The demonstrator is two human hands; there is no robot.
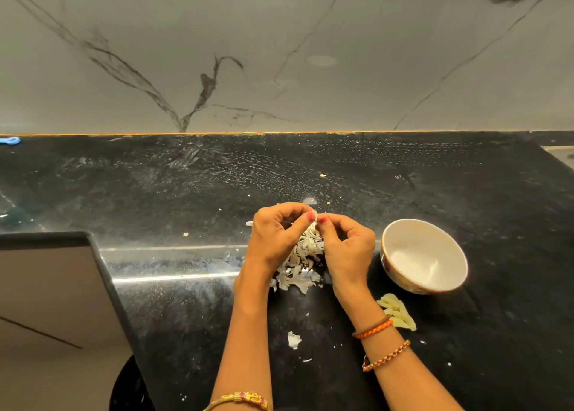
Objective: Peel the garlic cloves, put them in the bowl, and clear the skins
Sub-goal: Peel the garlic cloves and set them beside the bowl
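In the head view, a garlic clove (315,217) was pinched between the left hand (276,233) and the right hand (346,243), left of the bowl (424,255), held above the skins (302,261) so peelings would drop there; peeled cloves (397,312) lay just beside the bowl, evidently awaiting transfer.

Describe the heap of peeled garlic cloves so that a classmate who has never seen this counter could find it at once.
Start at the white bowl on the black counter. Just in front of it, beside the person's right wrist, lies the heap of peeled cloves. They are smooth, plump and pale yellow, unlike the thin, ragged white skins piled under the hands.
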